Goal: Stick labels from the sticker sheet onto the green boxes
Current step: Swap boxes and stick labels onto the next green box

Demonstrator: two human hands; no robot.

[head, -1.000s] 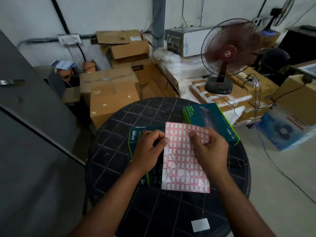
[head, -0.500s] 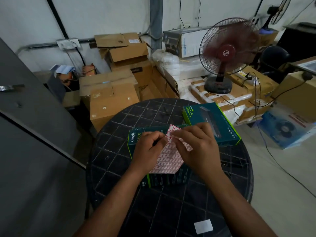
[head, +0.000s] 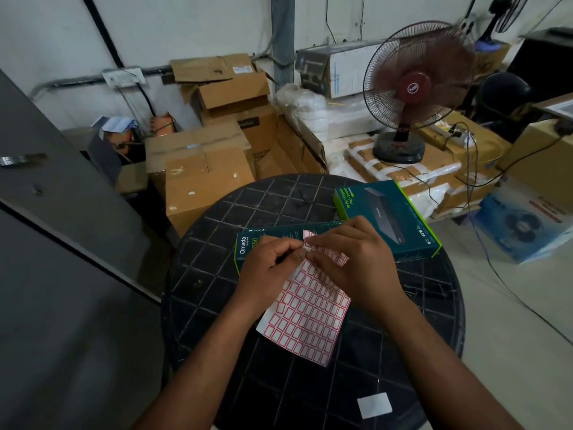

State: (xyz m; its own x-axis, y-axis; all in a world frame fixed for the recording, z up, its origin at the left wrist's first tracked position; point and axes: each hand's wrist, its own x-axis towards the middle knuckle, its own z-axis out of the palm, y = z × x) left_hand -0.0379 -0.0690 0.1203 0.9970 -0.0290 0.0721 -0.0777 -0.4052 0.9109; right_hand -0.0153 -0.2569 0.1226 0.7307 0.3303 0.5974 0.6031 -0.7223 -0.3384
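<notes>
Both hands are up over the round black plastic table w/ a grid-pattern top (head: pixel 217 305), working the white sticker sheet of red-bordered labels (head: pixel 305 318). Left hand (head: pixel 266 268) has fingers curled, thumb & forefinger pinching at the sheet's upper edge, right where the two hands meet. Right hand (head: pixel 356 262) lies over the sheet's top right part, fingers bent down onto it, fingertips pinching by the same spot; can't tell if a label is already lifted, too small to see. Sheet hangs tilted, lower corner toward the person, its top end over the nearer dark green cardboard box w/ "Omada" print (head: pixel 248 246), which lies flat on the table mostly under the hands. Second dark green cardboard box w/ lime edge & a switch pictured on it (head: pixel 393 218) lies flat at the table's far right, just beside the first, touching or nearly so.

Small white paper square (head: pixel 374 405) sits on the table near its front edge, well apart from the boxes. Behind the table: stacked brown cardboard cartons (head: pixel 204 175) & a dark red pedestal fan (head: pixel 412 88) on taped parcels.
</notes>
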